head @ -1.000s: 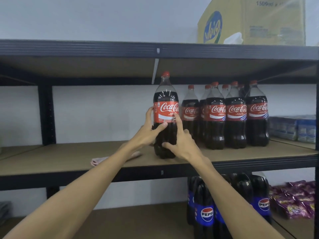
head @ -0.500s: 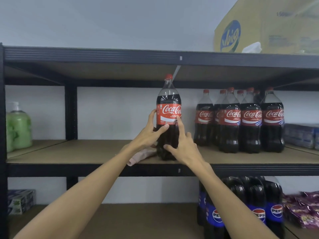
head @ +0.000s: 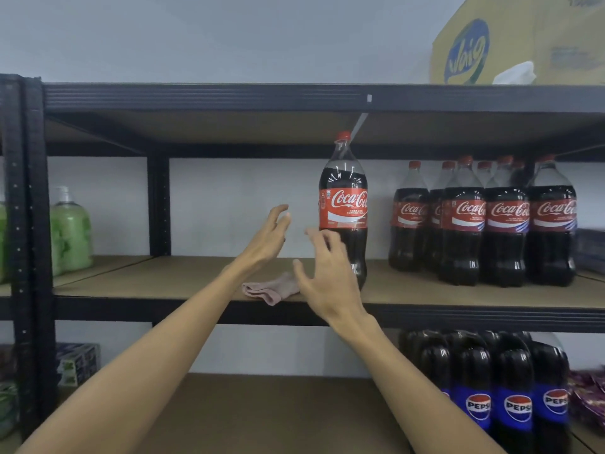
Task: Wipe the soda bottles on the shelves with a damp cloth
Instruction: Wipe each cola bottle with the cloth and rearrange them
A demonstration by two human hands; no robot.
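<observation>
**Lone Coca-Cola bottle stands unheld near the shelf's front edge, both hands empty**

The main hazard is the single Coca-Cola bottle (head: 343, 211). It stands upright and alone on the middle shelf (head: 425, 294), close to the front edge and well apart from the row of Coca-Cola bottles (head: 484, 224) further right. It is tall and full, and nothing braces it. A careless knock from the right hand (head: 329, 276) could tip it forward off the edge or sideways along the board. A one-handed wipe with nothing steadying the bottle could likely push it the same way.

The pinkish cloth (head: 271, 288) lies crumpled at the very front edge of the same shelf, just left of the bottle's base, with one fold at the lip. A forearm brushing past could sweep it to the floor. If it is damp, as the task says, the plastic may turn slick under a loose grip.

The left hand (head: 265, 239) hovers above the cloth, left of the bottle and clear of it. Its fingers (head: 278, 214) are spread and relaxed, grasping nothing. The right hand's fingers (head: 319, 239) are also splayed wide and hold nothing. Their tips sit just beside the bottle's lower body, but blur hides whether they touch it.

Pepsi bottles (head: 491, 404) stand on the shelf below — unwiped, as far as I can judge.
</observation>
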